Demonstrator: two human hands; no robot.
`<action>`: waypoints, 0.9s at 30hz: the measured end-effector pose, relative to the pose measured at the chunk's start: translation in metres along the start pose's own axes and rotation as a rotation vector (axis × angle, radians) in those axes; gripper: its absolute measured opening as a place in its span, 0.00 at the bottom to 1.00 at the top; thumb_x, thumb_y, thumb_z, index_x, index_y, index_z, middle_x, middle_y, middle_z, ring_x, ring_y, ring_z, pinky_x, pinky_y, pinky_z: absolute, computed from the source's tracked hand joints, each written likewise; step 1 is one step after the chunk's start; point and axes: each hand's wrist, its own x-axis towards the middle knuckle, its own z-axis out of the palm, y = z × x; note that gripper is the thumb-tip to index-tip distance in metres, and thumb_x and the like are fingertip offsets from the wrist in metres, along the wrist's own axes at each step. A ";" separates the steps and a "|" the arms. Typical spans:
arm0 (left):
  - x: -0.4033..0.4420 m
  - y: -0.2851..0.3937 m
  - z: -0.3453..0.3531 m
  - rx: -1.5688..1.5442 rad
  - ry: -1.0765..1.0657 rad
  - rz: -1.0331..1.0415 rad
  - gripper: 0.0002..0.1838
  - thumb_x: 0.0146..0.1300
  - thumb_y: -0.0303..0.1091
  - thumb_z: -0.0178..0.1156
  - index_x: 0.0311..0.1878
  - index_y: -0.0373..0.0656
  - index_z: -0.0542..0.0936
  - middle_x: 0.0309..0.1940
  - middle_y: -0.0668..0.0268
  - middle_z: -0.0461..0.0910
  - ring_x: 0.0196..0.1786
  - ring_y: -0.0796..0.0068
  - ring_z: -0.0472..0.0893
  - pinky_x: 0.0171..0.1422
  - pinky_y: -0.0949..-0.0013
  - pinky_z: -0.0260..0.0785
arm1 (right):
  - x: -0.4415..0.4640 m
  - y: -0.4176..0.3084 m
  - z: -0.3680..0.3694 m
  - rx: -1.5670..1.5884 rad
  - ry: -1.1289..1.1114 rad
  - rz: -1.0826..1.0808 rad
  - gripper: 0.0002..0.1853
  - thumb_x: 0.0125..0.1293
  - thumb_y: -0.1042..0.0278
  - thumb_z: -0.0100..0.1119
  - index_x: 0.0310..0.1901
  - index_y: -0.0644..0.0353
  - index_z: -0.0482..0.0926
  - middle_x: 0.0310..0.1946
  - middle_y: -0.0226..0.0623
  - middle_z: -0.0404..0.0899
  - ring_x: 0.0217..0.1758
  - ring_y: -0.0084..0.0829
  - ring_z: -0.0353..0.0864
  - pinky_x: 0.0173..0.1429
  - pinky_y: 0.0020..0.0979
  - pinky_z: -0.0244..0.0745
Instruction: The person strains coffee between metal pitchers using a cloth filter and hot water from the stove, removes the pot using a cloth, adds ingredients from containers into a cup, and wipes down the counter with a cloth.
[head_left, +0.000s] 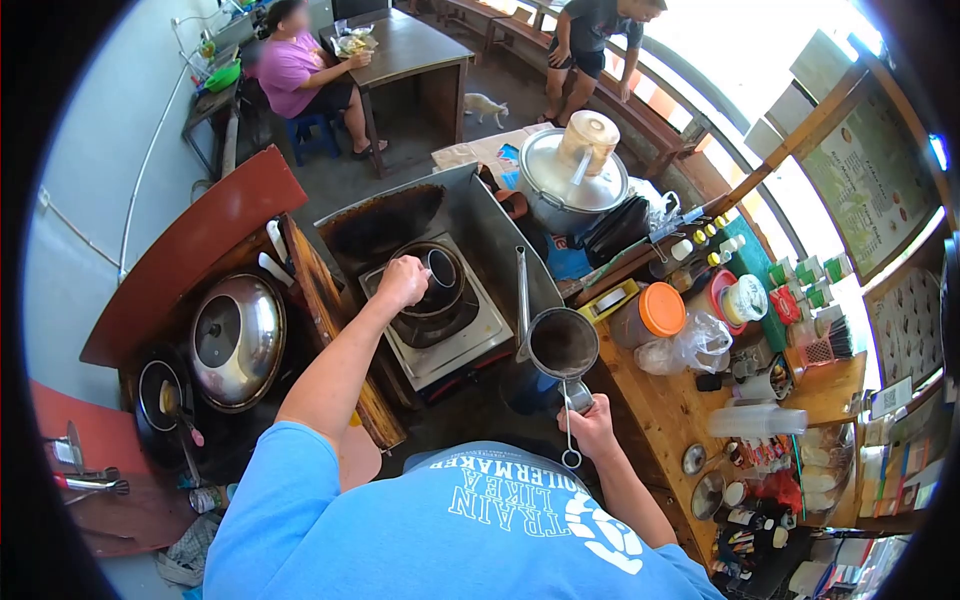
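Observation:
My left hand (404, 282) is closed on the edge or handle of a small dark cup (443, 268). The cup is over the round burner of the stove (450, 345); whether it rests on it I cannot tell. Low on the right, my right hand (590, 425) is wrapped round a small grey metal cup (576, 396). A thin metal handle ending in a ring hangs beside those fingers. Just beyond stands a metal pot (563, 343) with dark contents. A long metal handle (522, 290) rises at that pot's left side.
A lidded wok (236, 340) and a frying pan (160, 395) lie left of a wooden board (335, 335). Behind the stove guard stands a large lidded pot (572, 182). Jars and tubs crowd the wooden counter (640, 420). Two people and a cat (486, 107) are farther back.

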 end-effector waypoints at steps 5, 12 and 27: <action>-0.001 0.003 -0.003 0.092 0.035 0.055 0.12 0.66 0.38 0.63 0.40 0.38 0.86 0.42 0.46 0.85 0.50 0.48 0.83 0.58 0.54 0.75 | 0.003 -0.003 0.002 0.018 -0.008 0.015 0.12 0.55 0.80 0.56 0.15 0.59 0.71 0.13 0.18 0.66 0.16 0.12 0.60 0.21 0.23 0.53; -0.005 0.006 -0.008 0.136 0.026 0.098 0.12 0.65 0.38 0.63 0.41 0.38 0.86 0.42 0.47 0.85 0.49 0.48 0.83 0.57 0.55 0.75 | 0.006 0.001 0.000 0.027 -0.051 0.025 0.14 0.59 0.82 0.54 0.17 0.60 0.69 0.14 0.23 0.66 0.17 0.15 0.60 0.22 0.24 0.54; -0.020 0.008 -0.029 0.224 -0.072 0.107 0.10 0.64 0.34 0.63 0.43 0.39 0.85 0.43 0.49 0.85 0.49 0.49 0.84 0.55 0.54 0.76 | 0.012 0.000 0.002 0.056 -0.046 0.044 0.12 0.55 0.80 0.56 0.16 0.58 0.71 0.14 0.18 0.66 0.16 0.12 0.60 0.22 0.23 0.53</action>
